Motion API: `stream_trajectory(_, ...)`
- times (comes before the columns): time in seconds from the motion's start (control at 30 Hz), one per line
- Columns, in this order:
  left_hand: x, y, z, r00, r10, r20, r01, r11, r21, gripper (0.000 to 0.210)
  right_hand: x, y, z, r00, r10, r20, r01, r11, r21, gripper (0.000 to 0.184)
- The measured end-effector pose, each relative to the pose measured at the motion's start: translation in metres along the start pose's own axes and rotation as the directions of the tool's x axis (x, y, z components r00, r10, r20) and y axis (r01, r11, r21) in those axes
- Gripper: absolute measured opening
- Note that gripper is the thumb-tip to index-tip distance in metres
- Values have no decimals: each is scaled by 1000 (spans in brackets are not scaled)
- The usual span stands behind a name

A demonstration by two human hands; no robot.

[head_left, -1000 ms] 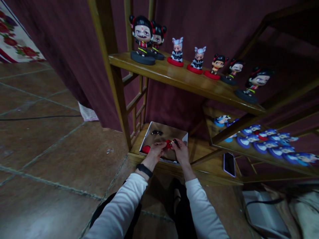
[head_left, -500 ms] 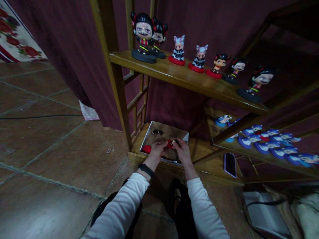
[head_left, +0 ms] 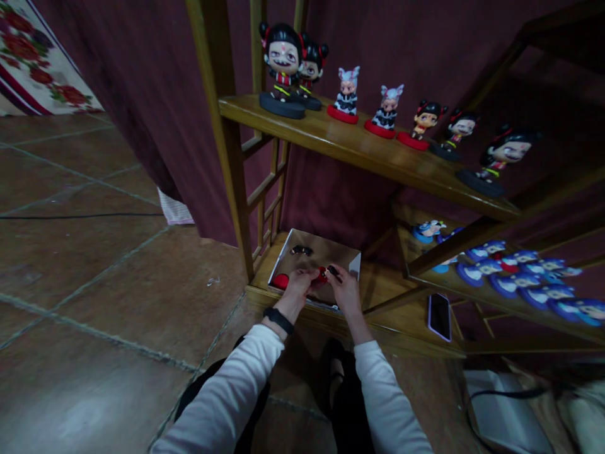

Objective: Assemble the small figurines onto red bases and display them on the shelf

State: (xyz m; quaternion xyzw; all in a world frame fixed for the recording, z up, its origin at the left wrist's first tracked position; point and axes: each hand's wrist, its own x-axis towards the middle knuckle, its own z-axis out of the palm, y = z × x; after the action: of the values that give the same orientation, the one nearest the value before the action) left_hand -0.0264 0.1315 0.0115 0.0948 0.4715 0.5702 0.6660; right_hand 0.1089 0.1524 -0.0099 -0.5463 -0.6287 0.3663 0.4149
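Note:
Over a shallow open cardboard box [head_left: 328, 249], my left hand [head_left: 299, 287] pinches a red round base [head_left: 322, 275]. My right hand [head_left: 346, 289] closes on a small black-haired figurine [head_left: 333, 272], which meets the base between my fingertips. Fingers hide much of both, so I cannot tell if they are joined. Inside the box, another red disc [head_left: 281, 281] lies left of my left hand. Small dark figurine pieces [head_left: 301, 251] lie toward the back of the box.
A wooden shelf [head_left: 368, 157] above the box carries several figurines on red or dark bases. Blue-based figurines [head_left: 501, 277] line a lower shelf at right. A phone [head_left: 439, 316] lies right of the box. A wooden post [head_left: 231, 189] rises at left.
The view has shifted slightly, so the scene sits a little further right. Both hands stay together over the box, and the figurine has tilted slightly between the fingers.

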Motion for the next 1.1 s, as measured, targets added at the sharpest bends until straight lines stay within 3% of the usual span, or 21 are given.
stream_trajectory(0.1, -2, -1, 1, 1000, -9, -14, 8, 999, -31, 12, -2, -2, 0, 1000, -13, 0, 13, 996, -87, 33)
stream_trajectory(0.23, -3, -6, 1, 999, 11, 51, -8, 999, -52, 19, -7, -10, 0, 998, -54, -18, 49, 974, -221, 32)
stream_trajectory(0.43, 3, -11, -1, 999, 48, 3, -48, 998, -27, 21, -14, -14, 6, 996, -83, -36, 74, 973, -217, 33)
stream_trajectory(0.57, 2, -5, -1, 998, 41, 40, -39, 998, -48, 16, -12, -9, 8, 995, -86, -59, 83, 996, -44, 45)
stream_trajectory(0.67, -1, -2, 0, 999, 3, 43, -1, 998, -59, 13, -9, -6, 8, 993, 9, -118, 9, 988, 155, 53)
stream_trajectory(0.77, -3, -3, 0, 999, -19, 37, 21, 998, -61, 12, -8, -9, 8, 993, 117, -21, -103, 931, 352, 42)
stream_trajectory(0.87, -4, -3, 1, 999, -14, 40, 16, 998, -54, 13, -10, -14, 9, 988, 137, 65, -151, 873, 464, 32)
stream_trajectory(1.1, -4, -1, 2, 997, 4, 71, -5, 1000, 11, 18, -8, -14, 10, 977, 205, 59, -202, 793, 575, 25)
